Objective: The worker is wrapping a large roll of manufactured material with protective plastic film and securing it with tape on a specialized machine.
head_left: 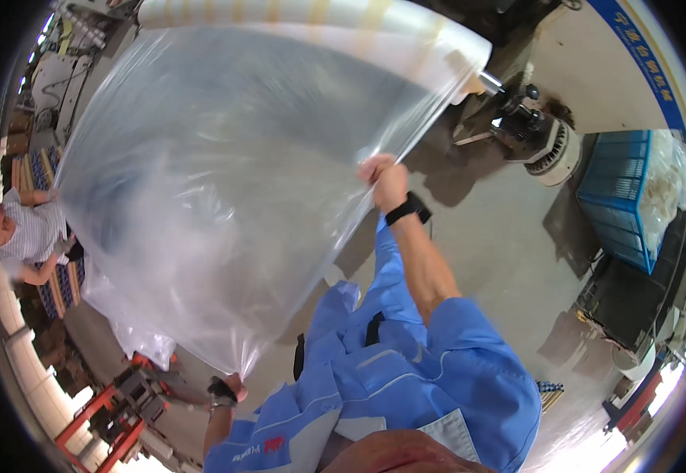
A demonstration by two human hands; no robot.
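A wide sheet of clear plastic film (224,197) stretches from a large roll (319,24) at the far side toward me. My right hand (386,180) is closed on the film's right edge, well out in front of my body. Low at the left, my left hand (232,388) grips the gathered near corner, where the film bunches into folds. Between my hands the near edge runs slantwise and taut. At the far left another person (31,232) in a striped shirt has their hands close to the film's left side.
A metal shaft with a machine chuck (528,122) carries the roll's right end. To the right stands a blue plastic crate (615,197) with crumpled film. A red-orange pallet truck (114,414) is at lower left. Loose film (134,323) hangs near the other person.
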